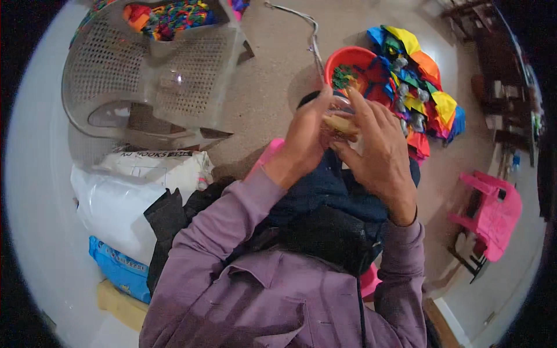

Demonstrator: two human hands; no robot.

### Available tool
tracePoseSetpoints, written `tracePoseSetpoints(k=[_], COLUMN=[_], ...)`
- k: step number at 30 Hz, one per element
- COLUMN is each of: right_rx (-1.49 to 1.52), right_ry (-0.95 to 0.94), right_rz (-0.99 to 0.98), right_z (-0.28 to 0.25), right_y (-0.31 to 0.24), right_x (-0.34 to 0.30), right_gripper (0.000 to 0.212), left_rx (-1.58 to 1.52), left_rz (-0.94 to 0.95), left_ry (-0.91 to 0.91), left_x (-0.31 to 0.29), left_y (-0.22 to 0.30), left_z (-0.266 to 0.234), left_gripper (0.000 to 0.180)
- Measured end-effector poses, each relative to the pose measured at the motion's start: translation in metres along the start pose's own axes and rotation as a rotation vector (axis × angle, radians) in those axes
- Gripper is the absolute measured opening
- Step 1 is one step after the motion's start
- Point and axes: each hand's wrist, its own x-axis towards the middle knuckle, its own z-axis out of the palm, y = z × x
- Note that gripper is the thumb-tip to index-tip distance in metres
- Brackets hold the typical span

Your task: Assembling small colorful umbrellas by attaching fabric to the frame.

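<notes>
In front of my lap, my left hand (303, 138) and my right hand (380, 148) are raised close together. Between their fingers is a small yellowish, partly see-through object (341, 123); its kind I cannot make out. My left fingers press against its left side and are partly hidden. The right hand curls over it from the other side, thumb below and fingers above. Just beyond the hands stands a red basin (350, 51) holding small green and orange bits. Against its right side lies a heap of bright multicoloured pieces (429, 68) with clear, shiny lumps among them.
A grey plastic chair (188, 75) stands at the far left, with a colourful bundle (180, 18) behind its back. White sacks (122, 203) and a blue package (119, 268) lie at my left. A pink plastic stool (493, 211) is at the right. A pale cord (315, 40) trails across the floor.
</notes>
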Motion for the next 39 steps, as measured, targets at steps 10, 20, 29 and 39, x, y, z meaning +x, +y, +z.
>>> tracePoseSetpoints(k=[10, 20, 29, 39], right_rx=[0.059, 0.094, -0.017, -0.078], right_ry=[-0.153, -0.279, -0.458, -0.364], right_rz=[-0.058, -0.352, -0.416, -0.409], right_z=[-0.001, 0.1, 0.283, 0.349], right_y=[-0.008, -0.044, -0.058, -0.04], right_x=[0.052, 0.196, 0.256, 0.274], right_gripper=[0.073, 0.069, 0.069, 0.063], left_rx=[-0.248, -0.184, -0.303, -0.127], left_rz=[0.079, -0.031, 0.416, 0.221], left_ry=[-0.084, 0.14, 0.358, -0.412], left_x=[0.003, 0.007, 0.037, 0.1], left_y=[0.008, -0.015, -0.099, -0.221], left_z=[-0.015, -0.009, -0.017, -0.01], left_gripper=[0.06, 0.035, 0.045, 0.062])
